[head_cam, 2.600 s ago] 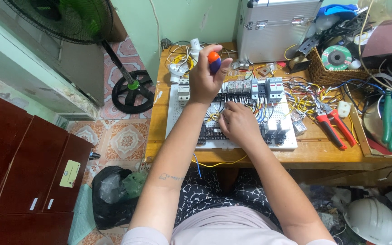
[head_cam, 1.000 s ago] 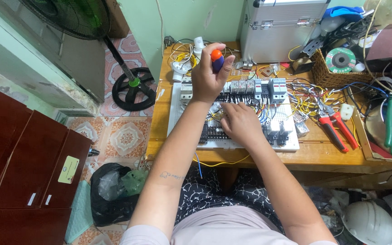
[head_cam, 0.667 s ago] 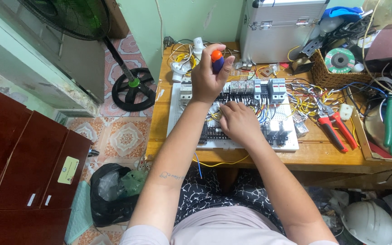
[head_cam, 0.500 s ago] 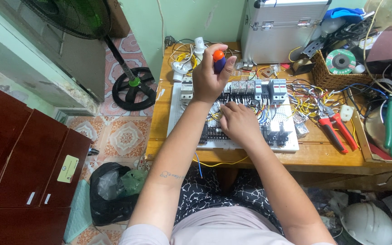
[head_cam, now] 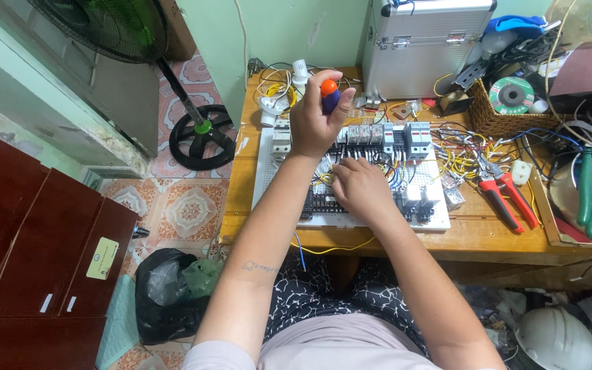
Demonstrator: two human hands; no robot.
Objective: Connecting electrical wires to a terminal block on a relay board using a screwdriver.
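Screwdriver held upright over a wiring board on a cluttered worktop.

The left hand (head_cam: 315, 116) has its fingers wrapped around the screwdriver (head_cam: 329, 96), orange cap uppermost, above the rear edge of the white wiring board (head_cam: 351, 171). The right hand (head_cam: 359, 188) rests on the board's centre, fingers curled together among the wires. The board's front edge lies near the worktop (head_cam: 488, 233) edge; red pliers (head_cam: 505, 195) lie just right, a metal case (head_cam: 426, 41) behind, bare wood left.

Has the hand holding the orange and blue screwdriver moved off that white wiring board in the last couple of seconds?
No. The left hand still grips the screwdriver upright over the wiring board's top-left edge, as before.
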